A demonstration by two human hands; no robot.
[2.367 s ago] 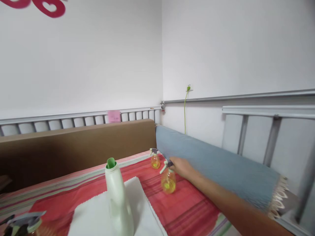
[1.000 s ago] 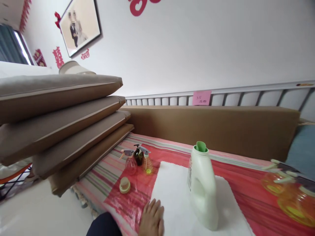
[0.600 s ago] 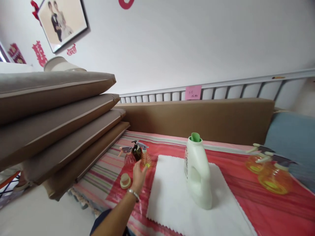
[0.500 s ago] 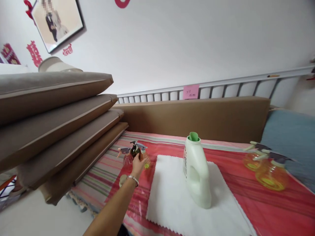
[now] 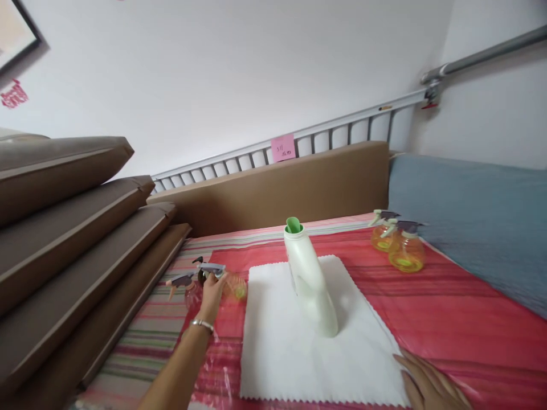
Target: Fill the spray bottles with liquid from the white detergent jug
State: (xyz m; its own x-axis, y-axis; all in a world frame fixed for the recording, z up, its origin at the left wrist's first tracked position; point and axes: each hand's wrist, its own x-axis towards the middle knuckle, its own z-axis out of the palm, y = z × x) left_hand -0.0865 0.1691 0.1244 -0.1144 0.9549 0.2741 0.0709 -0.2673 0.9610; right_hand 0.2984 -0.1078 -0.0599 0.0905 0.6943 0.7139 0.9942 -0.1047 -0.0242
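Note:
My left hand (image 5: 211,289) reaches far left over the red striped mat (image 5: 448,319) and closes round the neck of a small yellow spray bottle (image 5: 236,288) with a grey trigger. A pink spray bottle (image 5: 188,289) stands right beside that hand, and a dark bottle shows partly behind it. My right hand (image 5: 429,384) lies flat with its fingers stretched out at the near right corner of the white cloth (image 5: 294,353). A white detergent bottle (image 5: 311,287) with an open green spout stands on the cloth between my hands.
Two orange spray bottles (image 5: 399,246) stand at the far right of the mat, next to a blue blanket (image 5: 470,210). Stacked brown cushions (image 5: 64,228) fill the left side. A brown board (image 5: 277,193) and a metal rail with a pink note (image 5: 282,148) run along the back.
The view swung right and tilted. My left hand has closed on the yellow spray bottle among the left group of bottles. My right hand has come into view on the cloth's corner.

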